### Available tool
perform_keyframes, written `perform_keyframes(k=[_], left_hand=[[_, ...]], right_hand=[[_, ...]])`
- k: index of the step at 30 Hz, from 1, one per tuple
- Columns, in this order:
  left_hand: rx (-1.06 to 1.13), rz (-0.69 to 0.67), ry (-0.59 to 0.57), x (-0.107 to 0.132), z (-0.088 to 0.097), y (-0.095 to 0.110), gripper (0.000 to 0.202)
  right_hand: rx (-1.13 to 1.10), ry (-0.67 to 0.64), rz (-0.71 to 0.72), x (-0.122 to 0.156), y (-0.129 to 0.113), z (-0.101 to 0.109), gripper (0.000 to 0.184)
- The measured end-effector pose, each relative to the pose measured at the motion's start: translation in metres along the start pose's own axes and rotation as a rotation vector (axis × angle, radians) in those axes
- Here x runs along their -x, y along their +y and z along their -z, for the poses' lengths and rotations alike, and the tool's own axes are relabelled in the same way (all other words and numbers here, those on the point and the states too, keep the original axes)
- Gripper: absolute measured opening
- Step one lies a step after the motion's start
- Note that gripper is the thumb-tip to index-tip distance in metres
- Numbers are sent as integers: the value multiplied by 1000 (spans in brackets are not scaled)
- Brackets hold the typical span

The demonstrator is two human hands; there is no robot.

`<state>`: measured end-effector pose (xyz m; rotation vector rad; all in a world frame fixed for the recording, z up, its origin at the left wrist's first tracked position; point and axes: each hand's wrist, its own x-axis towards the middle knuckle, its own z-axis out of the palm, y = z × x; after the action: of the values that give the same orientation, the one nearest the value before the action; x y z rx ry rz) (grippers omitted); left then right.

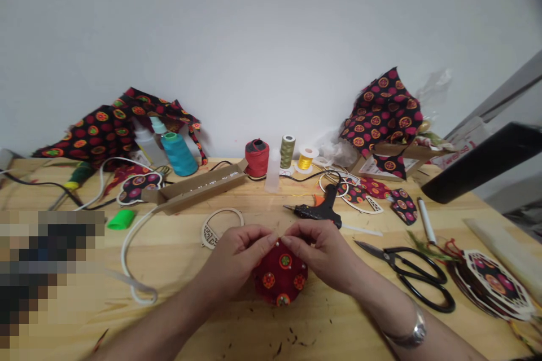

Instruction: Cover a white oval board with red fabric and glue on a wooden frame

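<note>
A dark red, roundish fabric piece [277,272] with orange and green flower medallions is held above the wooden table, low in the middle of the head view. My left hand [241,251] pinches its upper left edge between thumb and fingers. On the upper right edge, my right hand [324,252] pinches in the same way, its thumb close to the left one. Small white dots, perhaps pinheads, show along the rim. Behind my left hand lies a wooden ring with cut-out fretwork [212,228]. A black glue gun [319,211] rests beyond my right hand.
Black-handled scissors [406,268] and a stack of fabric-covered frames [493,285] lie at right. Thread spools, red [257,159], olive [287,152], yellow [305,159] and teal [180,155], stand along the wall. A long cardboard tray [203,189] and white cable [127,240] occupy the left.
</note>
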<state>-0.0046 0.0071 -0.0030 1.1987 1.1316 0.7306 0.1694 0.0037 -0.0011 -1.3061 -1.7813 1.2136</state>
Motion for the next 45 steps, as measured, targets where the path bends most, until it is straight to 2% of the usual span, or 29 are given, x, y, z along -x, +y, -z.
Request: perform_keyframes(k=[7,16,23,27,31,35,39,45], left_hand=[[-149,-46,37,1,-2,0,25],[-19,-7,132,-4,3,-1,26],[13,-14,124,-4,3,-2,25],[77,-28,101,-3,5,-4,31],[231,28,13,-4,6,-4,32],[253,94,-65,-4,6,-4,28],[204,82,-41,-3,4,-4,23],[235,46,26,-5,8,-1,20]], right_hand=[[56,1,5,-1,2,-1,20],[-61,44,-48,-6,5,4,40],[-57,59,-79,-7,3,1,24],[-74,98,-101,-8,3,1,22],[-131,150,-121,-9,5,5,26],[-181,216,-123,-11,6,9,30],[-208,224,-130,-12,5,10,35],[-231,180,-103,-11,5,13,54]])
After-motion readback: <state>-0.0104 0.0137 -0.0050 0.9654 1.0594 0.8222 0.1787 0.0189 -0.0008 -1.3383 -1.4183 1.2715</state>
